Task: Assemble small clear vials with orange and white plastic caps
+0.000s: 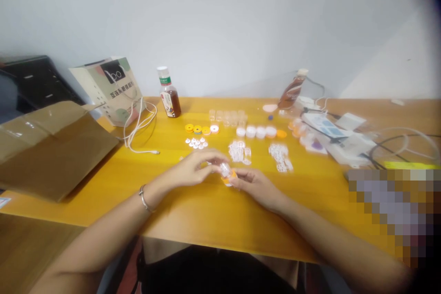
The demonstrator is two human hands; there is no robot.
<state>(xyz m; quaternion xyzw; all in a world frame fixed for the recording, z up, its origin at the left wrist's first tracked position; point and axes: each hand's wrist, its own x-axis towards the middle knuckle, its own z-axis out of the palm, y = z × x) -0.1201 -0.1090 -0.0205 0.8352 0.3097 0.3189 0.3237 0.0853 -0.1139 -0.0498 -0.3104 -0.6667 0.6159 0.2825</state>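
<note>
In the head view, we have the small clear-and-orange piece (227,175) directly between our two hands, over the near half of the yellow surface (213,216). Our left hand (195,165) pinches its clear end; our right hand (258,186) grips the orange end between thumb and fingers. Neither hand is nearer: both are in contact. Its long axis seems to slant, clear end up and toward our left fingers, orange end lower and toward our right, though blur keeps us from telling whether it is one part or two. Beyond it lie the white pointed discs (196,143) on the left, the loose white cutouts (237,150) nearly straight ahead, and the row of white-topped pieces (261,132) farther back.
</note>
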